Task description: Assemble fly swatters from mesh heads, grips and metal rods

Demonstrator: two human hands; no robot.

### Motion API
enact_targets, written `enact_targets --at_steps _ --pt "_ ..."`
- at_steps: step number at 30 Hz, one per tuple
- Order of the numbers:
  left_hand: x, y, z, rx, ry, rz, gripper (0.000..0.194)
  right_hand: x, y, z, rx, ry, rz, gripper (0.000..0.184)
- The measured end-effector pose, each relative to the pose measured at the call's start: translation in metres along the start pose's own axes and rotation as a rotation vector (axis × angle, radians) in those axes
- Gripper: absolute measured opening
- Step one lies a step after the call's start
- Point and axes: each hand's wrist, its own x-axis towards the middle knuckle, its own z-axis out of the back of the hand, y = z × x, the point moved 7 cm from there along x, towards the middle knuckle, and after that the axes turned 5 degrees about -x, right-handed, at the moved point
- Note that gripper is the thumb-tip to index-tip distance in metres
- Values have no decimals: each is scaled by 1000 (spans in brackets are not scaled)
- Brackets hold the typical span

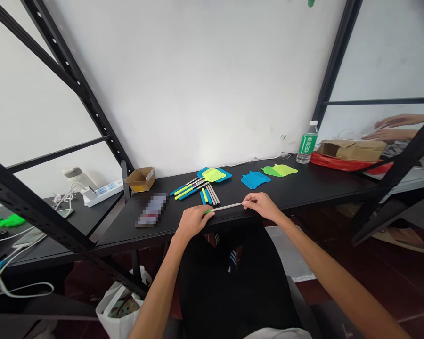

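Note:
A thin silver rod with a green grip (226, 207) lies level across the front edge of the black table (304, 186). My left hand (192, 220) is closed round its green end. My right hand (261, 205) pinches the bare metal end. Just beyond lie several loose handles in blue, yellow and silver (208, 194). Behind them rest assembled fly swatters with a yellow and a blue head (214, 175). Further right are loose blue swatter heads (254, 179) and green ones (280, 170).
A small open cardboard box (140, 179) sits at the table's back left, and a water bottle (307, 142) at the back right. Another person's hands (397, 128) work over a cardboard box and red tray (349, 162). A power strip (104, 190) and cables lie left. A white bag (118, 306) stands below.

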Motion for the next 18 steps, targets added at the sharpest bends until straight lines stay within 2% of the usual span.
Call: enact_targets --at_steps 6,12,18 --pt "0 0 -1 2 -3 -2 42 0 3 0 -77 -15 6 30" --pt "0 0 -1 9 -10 -8 42 0 0 -3 12 6 0 23" --pt "-1 1 -1 10 -9 -4 43 1 -2 -2 -7 -12 39 15"
